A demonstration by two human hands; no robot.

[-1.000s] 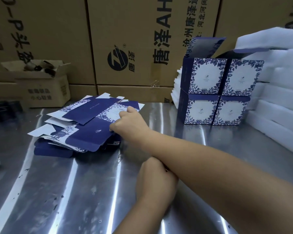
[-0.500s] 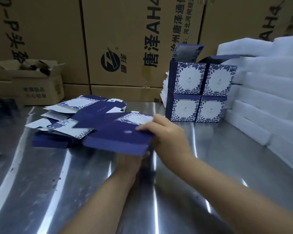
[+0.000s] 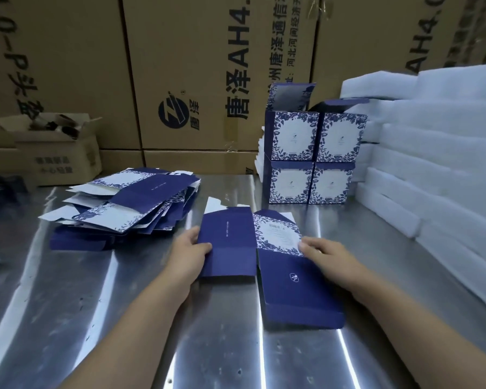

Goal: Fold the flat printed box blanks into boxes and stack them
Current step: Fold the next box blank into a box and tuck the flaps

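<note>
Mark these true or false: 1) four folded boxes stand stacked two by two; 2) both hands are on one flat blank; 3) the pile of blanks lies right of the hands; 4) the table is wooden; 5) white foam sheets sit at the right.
1) True: the folded boxes stand two on two.
2) True: the left hand and the right hand each touch the flat blank.
3) False: the pile of blanks lies to their left.
4) False: the table is shiny metal.
5) True: the foam sheets are stacked there.
</note>
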